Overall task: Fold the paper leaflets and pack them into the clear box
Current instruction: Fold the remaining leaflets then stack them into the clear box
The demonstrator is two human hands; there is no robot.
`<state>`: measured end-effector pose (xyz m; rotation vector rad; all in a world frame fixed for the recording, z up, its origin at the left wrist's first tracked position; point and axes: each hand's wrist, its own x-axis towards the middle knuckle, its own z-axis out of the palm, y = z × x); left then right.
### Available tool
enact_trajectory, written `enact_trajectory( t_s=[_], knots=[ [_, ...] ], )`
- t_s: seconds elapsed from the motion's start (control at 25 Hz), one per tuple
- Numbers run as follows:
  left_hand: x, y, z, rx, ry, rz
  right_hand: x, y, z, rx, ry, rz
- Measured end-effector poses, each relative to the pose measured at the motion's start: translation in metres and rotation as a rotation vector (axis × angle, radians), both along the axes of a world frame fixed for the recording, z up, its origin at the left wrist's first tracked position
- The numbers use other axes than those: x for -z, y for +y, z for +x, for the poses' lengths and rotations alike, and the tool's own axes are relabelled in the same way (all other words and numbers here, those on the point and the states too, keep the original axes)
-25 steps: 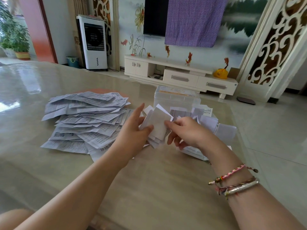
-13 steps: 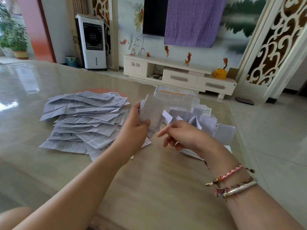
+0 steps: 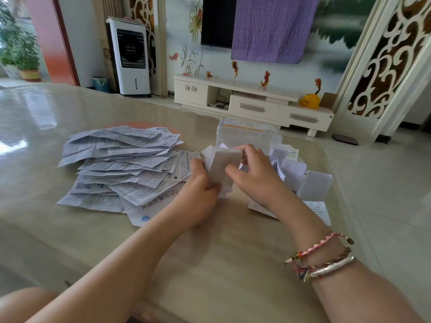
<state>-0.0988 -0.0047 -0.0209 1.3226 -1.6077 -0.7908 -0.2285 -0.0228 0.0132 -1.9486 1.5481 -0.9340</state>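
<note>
A stack of folded white leaflets stands upright above the table between my hands. My left hand grips its lower left edge. My right hand holds its right side, with fingers curled over the top edge. Behind them stands the clear box, its lid bearing an orange label. A wide heap of unfolded printed leaflets lies to the left. More folded leaflets lie in a loose pile to the right, partly hidden by my right hand.
The beige glossy table ends close to the right of the folded pile. One flat printed sheet lies by that edge under my right forearm. A white TV cabinet and a fan unit stand beyond the table.
My left hand lifted the folded stack upright. My right hand, which had let go, came back and took hold of the stack's right side and top.
</note>
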Motion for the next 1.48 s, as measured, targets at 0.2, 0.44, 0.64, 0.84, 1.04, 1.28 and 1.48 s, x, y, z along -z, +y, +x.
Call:
enact_trajectory(
  t_s=[0.2, 0.44, 0.64, 0.84, 1.04, 1.28, 1.48],
  knots=[
    [0.003, -0.001, -0.001, 0.047, 0.005, 0.067, 0.007, 0.002, -0.004, -0.173, 0.017, -0.069],
    [0.004, -0.005, 0.002, 0.044, -0.057, 0.152, 0.001, 0.004, -0.012, -0.268, 0.168, -0.154],
    [0.003, -0.008, 0.001, 0.062, 0.004, 0.237, 0.003, 0.001, -0.013, -0.276, 0.36, -0.251],
    [0.004, -0.002, 0.001, 0.018, -0.149, 0.185, 0.003, 0.002, -0.011, -0.25, 0.307, -0.15],
    [-0.005, -0.002, 0.004, 0.11, 0.053, 0.069, -0.016, -0.001, -0.018, -0.155, 0.105, -0.006],
    [-0.007, -0.01, 0.003, -0.056, 0.113, 0.133, -0.037, 0.023, -0.057, -0.018, 0.483, 0.084],
    [-0.012, -0.012, 0.007, -0.19, 0.057, 0.194, 0.008, 0.048, -0.046, 0.146, 0.972, -0.117]
  ],
)
